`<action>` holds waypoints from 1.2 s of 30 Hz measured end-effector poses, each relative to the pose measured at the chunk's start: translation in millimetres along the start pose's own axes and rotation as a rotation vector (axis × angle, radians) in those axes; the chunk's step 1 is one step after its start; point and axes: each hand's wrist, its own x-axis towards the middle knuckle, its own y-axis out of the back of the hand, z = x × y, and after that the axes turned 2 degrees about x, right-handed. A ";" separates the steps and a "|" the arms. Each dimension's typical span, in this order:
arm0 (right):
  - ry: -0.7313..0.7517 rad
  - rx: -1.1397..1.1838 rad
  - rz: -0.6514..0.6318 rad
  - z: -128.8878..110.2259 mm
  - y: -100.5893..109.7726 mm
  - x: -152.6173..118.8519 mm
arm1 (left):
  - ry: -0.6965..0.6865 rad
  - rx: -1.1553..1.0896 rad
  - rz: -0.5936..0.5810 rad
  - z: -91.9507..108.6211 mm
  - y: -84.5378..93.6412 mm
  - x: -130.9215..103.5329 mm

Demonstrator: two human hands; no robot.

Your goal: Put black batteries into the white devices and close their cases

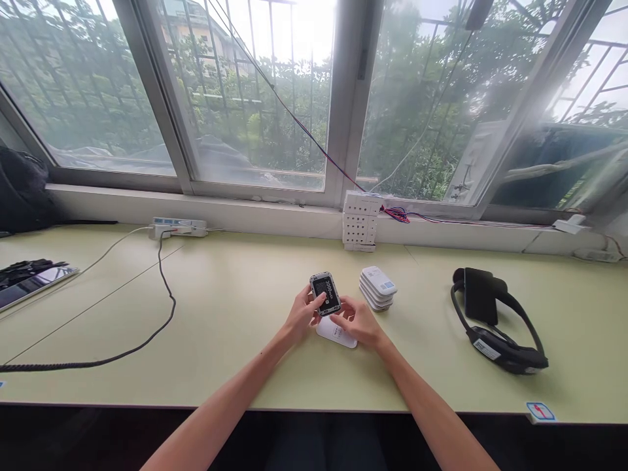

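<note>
A small device with its battery bay exposed [326, 293], looking like a pocket Wi-Fi unit, is held tilted above the table. Its black battery is marked 3000mAh. My left hand [303, 310] grips it from the left, the thumb lying across the battery and the other fingers mostly hidden behind. At its lower right edge, the curled fingers of my right hand [357, 319] hold the corner. Just below both hands lies a white back cover [336, 332] with small print, partly covered by my right fingers. A stack of several white devices [377, 288] sits right of my right hand.
White boxes [360, 221] are piled against the window ledge. To the right lies a black headset [500, 327]. A power strip [177, 227] with a dark cable [169, 297] is at the left, beyond a tablet [36, 286]. The table's front edge runs beneath my forearms.
</note>
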 end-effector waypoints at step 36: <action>0.158 -0.491 0.054 9.8 -4.5 -0.1 | 0.011 -0.216 0.061 1.4 1.5 3.4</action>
